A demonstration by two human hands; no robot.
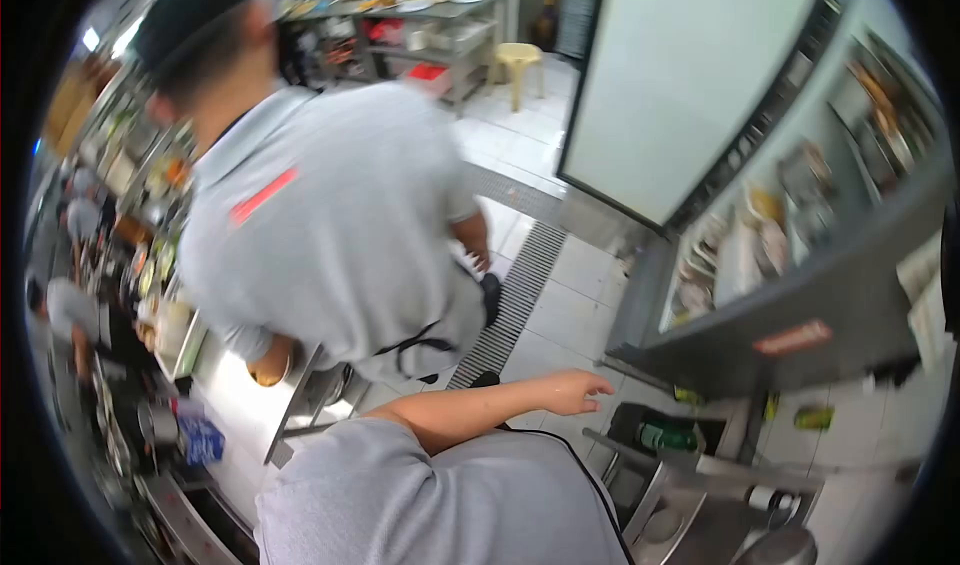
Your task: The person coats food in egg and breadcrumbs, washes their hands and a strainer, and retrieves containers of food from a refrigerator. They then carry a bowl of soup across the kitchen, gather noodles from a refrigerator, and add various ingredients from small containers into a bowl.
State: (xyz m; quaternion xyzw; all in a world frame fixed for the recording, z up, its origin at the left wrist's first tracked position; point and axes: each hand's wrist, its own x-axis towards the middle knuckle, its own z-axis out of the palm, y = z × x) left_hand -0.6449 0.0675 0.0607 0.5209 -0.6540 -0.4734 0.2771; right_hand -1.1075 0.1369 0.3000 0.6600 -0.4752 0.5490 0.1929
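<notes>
My left hand (572, 393) reaches across in front of my grey shirt (430, 500), over the tiled floor. Its fingers are partly bent and apart, with nothing visible in them. Just right of it, lower down, a green bottle (668, 436) lies in a dark container beside a metal counter (690, 505). Beyond the hand stands an open upright fridge (730, 355), its shelves holding bags and containers of food (765, 240). My right hand is out of view.
A co-worker (330, 215) in a grey shirt and dark cap stands close ahead, back turned. The fridge door (690, 75) stands open. A drain grate (510, 305) crosses the floor. A yellow stool (519, 65) is farther back. Crowded worktops (195, 375) line the left.
</notes>
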